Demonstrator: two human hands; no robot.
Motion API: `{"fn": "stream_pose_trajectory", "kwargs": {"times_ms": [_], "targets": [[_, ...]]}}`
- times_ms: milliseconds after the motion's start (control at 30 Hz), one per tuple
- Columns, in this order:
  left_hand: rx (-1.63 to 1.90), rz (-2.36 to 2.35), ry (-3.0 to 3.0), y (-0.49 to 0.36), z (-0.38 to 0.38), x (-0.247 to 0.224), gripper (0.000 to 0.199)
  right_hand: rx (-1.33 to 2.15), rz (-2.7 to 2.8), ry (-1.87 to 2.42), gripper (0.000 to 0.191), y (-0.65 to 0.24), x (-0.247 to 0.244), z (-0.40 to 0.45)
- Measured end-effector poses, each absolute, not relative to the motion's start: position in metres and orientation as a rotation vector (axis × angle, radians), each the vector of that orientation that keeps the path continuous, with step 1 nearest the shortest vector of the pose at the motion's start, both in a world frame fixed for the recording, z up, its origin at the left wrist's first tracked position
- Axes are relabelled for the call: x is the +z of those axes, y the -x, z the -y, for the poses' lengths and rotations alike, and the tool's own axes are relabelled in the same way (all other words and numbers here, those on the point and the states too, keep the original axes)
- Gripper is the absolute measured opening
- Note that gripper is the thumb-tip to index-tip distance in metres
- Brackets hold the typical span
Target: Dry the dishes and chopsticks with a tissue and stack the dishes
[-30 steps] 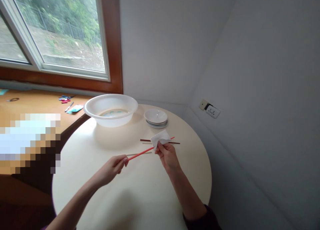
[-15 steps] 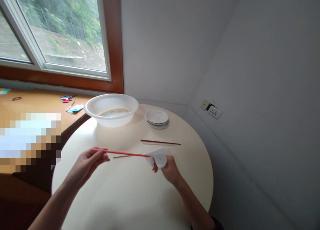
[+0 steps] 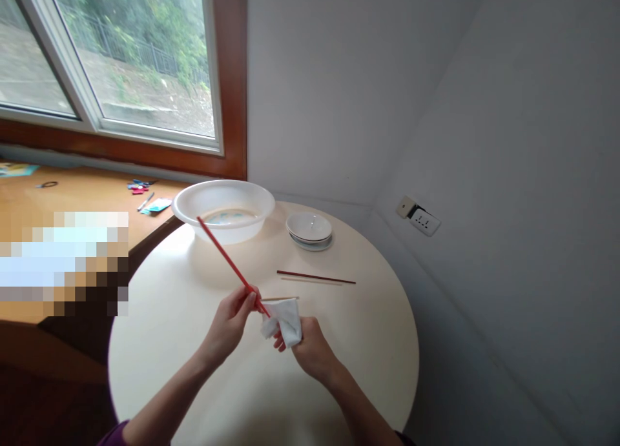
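My left hand (image 3: 233, 315) pinches a red chopstick (image 3: 223, 253). The chopstick slants from upper left down to the right, its upper part over the basin's near side. Its lower end meets a folded white cloth (image 3: 289, 317) that my right hand (image 3: 312, 348) grips; some of that end is hidden in the folds. Just behind the cloth, a thin light-brown stick (image 3: 281, 298) shows in part, the rest covered by my left hand and the cloth. Farther back on the table, a dark red chopstick (image 3: 316, 277) lies with a pale line below it, stick or shadow I cannot tell.
On the round white table (image 3: 387, 343), a translucent white basin (image 3: 227, 234) stands at the back left, some water in its bottom. Small stacked white dishes (image 3: 310, 228) sit right of it. A wooden desk (image 3: 87, 188) with small items adjoins at left. A wall socket (image 3: 425, 221) is at right.
My left hand has moved right, closer to the cloth, and the red chopstick has swung from nearly level to steeply slanted. My right hand and the cloth have shifted slightly left and nearer me.
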State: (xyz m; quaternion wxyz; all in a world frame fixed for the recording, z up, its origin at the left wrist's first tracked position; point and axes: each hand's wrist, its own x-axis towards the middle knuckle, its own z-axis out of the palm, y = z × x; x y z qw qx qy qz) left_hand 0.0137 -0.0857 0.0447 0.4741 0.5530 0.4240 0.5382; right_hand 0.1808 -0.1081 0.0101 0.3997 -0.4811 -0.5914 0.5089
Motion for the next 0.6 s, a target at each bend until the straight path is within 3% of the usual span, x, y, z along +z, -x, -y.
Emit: {"fn": "stream_pose_trajectory", "kwargs": {"times_ms": [367, 600], "targets": [[1.088, -1.11, -1.669, -0.003, 0.088, 0.046, 0.036, 1.335, 1.508, 1.11, 0.032, -0.183, 0.028, 0.095], [0.779, -0.936, -1.945, -0.007, 0.098, 0.05, 0.028, 1.363, 1.371, 1.09, 0.034, -0.169, 0.031, 0.095]]}}
